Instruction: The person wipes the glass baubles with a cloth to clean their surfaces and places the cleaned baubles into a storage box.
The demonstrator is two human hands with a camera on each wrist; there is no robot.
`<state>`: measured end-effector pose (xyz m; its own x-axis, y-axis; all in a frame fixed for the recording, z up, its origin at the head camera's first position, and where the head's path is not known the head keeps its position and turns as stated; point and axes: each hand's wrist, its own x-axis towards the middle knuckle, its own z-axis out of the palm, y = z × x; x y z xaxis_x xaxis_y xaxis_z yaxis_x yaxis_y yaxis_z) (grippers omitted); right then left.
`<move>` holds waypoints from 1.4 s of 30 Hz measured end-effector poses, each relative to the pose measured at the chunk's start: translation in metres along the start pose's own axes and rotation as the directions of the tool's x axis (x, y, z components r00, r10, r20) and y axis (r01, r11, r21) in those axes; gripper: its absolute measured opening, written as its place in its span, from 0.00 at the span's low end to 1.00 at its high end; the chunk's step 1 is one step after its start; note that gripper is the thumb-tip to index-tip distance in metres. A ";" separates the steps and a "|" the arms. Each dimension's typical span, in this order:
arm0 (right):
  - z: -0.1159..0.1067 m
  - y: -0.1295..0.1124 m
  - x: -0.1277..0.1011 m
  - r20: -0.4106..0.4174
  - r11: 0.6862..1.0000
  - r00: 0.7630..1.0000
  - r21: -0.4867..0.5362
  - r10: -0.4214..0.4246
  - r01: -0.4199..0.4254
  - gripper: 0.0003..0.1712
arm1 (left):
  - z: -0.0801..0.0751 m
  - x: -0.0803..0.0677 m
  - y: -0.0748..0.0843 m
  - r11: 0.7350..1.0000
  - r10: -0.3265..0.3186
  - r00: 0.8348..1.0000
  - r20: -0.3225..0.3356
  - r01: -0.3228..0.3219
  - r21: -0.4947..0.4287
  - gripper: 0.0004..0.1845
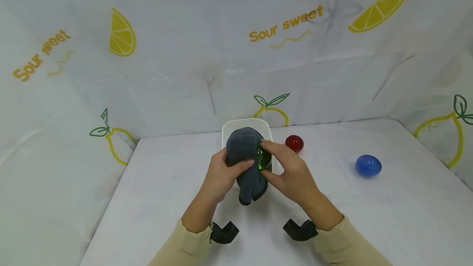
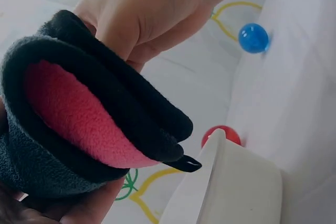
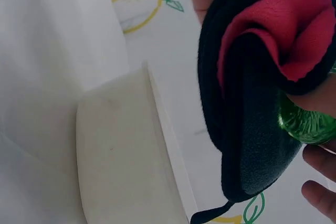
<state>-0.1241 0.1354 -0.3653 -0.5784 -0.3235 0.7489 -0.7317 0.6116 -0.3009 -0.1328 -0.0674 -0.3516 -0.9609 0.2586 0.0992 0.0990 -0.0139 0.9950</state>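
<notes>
A dark grey cloth (image 1: 241,147) with black edging and a hanging loop is bunched above the white tub (image 1: 246,122). Its pink inner side shows in the folds of the cloth (image 2: 79,114) in the left wrist view. My left hand (image 1: 223,175) grips the cloth from the left, thumb across its front. With thumb and fingers my right hand (image 1: 293,173) holds a clear green ball (image 1: 265,159) against the cloth's right side. Part of the green ball (image 3: 310,121) is hidden behind cloth and fingers in the right wrist view.
Just right of the tub lies a red ball (image 1: 294,143). A blue ball (image 1: 368,165) rests farther right on the white-covered table (image 1: 166,184). Behind stands a white sheet (image 1: 177,73) printed with lemons. Black curved pieces (image 1: 300,230) are strapped at both wrists.
</notes>
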 end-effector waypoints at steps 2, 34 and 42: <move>0.001 0.000 0.001 -0.005 1.000 1.000 0.021 -0.003 0.003 0.43 | -0.001 0.000 0.000 1.000 0.015 1.000 -0.007 -0.015 -0.006 0.26; 0.013 -0.007 0.006 0.471 0.463 0.681 0.503 0.561 -0.730 0.28 | -0.017 0.005 0.001 0.946 0.308 0.932 -0.190 -0.280 0.163 0.16; 0.021 0.014 0.024 0.418 0.523 0.680 0.436 0.603 -0.732 0.28 | -0.061 0.003 0.008 0.780 0.512 0.824 -0.244 -0.327 0.533 0.13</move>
<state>-0.1557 0.1210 -0.3641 -0.9850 -0.1524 0.0809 -0.1166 0.2420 -0.9632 -0.1505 -0.1253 -0.3423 -0.8038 -0.0296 0.5942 0.5295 0.4195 0.7373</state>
